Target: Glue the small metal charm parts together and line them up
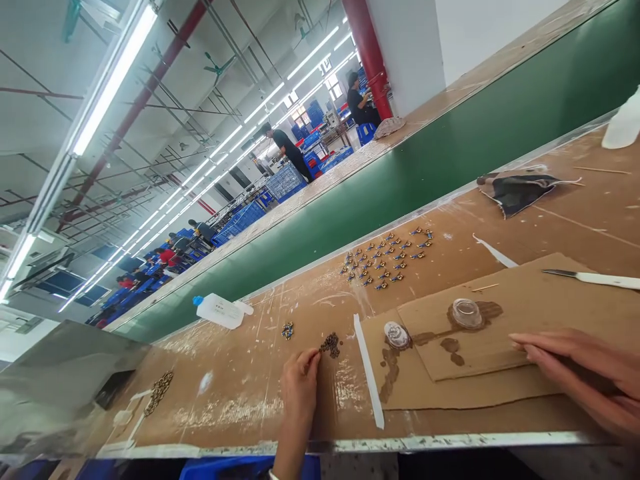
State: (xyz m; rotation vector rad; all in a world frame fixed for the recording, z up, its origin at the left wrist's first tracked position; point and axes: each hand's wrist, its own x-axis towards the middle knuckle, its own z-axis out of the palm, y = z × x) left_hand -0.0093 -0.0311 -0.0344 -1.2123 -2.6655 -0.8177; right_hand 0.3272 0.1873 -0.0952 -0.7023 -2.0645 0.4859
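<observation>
My left hand [300,383] is at the near side of the bench, its thumb and index finger pinched together beside a small pile of dark pieces [331,345]. What the pinch holds, if anything, is too small to name. At the right, my right hand [575,370] hovers over the cardboard sheet [480,393] with its fingertips pressed together; no held item can be made out. On the cardboard stand a small clear dish [467,313] and a white, wet-looking cap [397,335], with brown stains around them. A small blue cluster [287,330] lies left of the dark pile.
Rows of small blue-and-gold pieces [385,260] lie towards the green belt [350,213]. A white bottle [220,311] lies at the left, a knife [595,277] and black cloth [520,192] at the right. Bronze-coloured pieces [160,392] lie far left. People work in the background.
</observation>
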